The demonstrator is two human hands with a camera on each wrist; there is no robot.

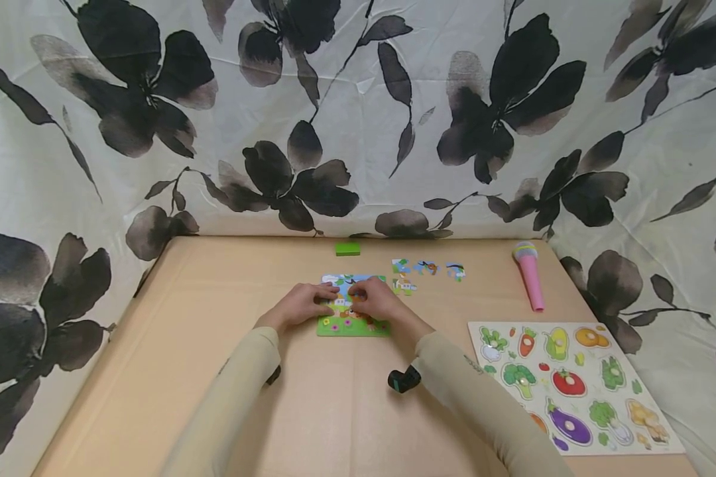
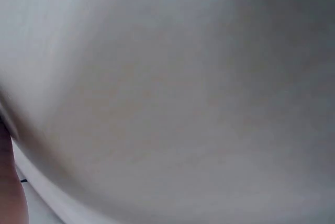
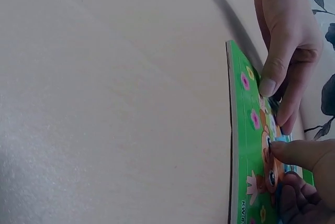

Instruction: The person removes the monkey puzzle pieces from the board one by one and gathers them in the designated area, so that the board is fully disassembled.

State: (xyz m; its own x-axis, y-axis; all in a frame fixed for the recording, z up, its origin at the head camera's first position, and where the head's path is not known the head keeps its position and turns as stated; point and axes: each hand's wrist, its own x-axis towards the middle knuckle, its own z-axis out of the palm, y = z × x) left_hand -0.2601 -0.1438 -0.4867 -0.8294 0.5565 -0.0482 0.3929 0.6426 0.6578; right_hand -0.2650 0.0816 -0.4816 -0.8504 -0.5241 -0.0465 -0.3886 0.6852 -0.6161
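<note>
A small jigsaw puzzle [image 1: 349,326] with a green lower border, pink flowers and a cartoon animal lies on the table under both hands. My left hand [image 1: 301,305] rests at its left side, thumb and fingers spread over the picture. From the right, my right hand [image 1: 382,301] reaches over the puzzle with bent fingers. In the right wrist view its thumb [image 3: 293,152] touches the animal's face, the other fingertips beside it; I cannot tell whether they pinch a piece. The left wrist view shows mostly blurred pale surface, with a bit of finger [image 2: 11,182] at the edge.
Several loose puzzle pieces [image 1: 426,267] lie behind the right hand. A green block [image 1: 347,249] sits near the table's back edge. Farther right are a pink toy microphone [image 1: 530,278] and a white vegetable board [image 1: 599,411]. A floral cloth [image 1: 358,99] hangs behind the table.
</note>
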